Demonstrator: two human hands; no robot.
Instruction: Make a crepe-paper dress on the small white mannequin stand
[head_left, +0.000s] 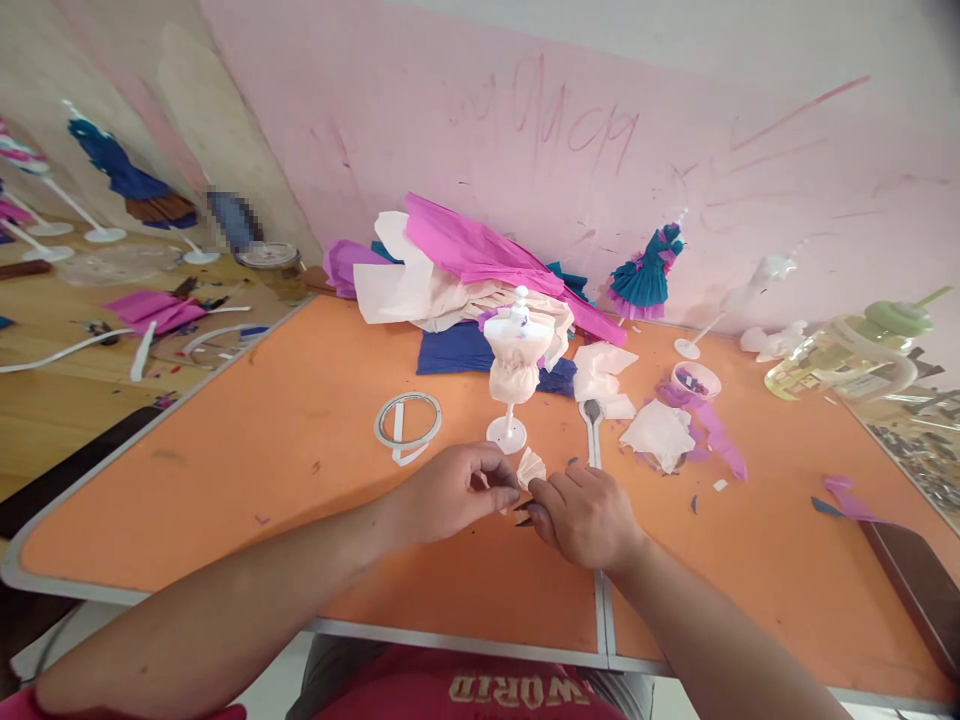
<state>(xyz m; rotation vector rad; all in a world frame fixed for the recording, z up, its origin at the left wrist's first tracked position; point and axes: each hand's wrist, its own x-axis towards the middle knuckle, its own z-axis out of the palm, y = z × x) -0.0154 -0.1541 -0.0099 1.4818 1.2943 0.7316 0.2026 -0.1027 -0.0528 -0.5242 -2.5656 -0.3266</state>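
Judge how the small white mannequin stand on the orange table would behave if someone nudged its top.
The mannequin stand would probably tip easily: a bulky paper-wrapped torso sits on a thin post over a small round base. It looks light, likely plastic, so it may slide on the orange table. Its crepe skirt seems soft and would likely crumple.

paper piece [531, 466]: small, cream, pleated like a fan
pose: spread upward
place: near centre, between both hands' fingertips
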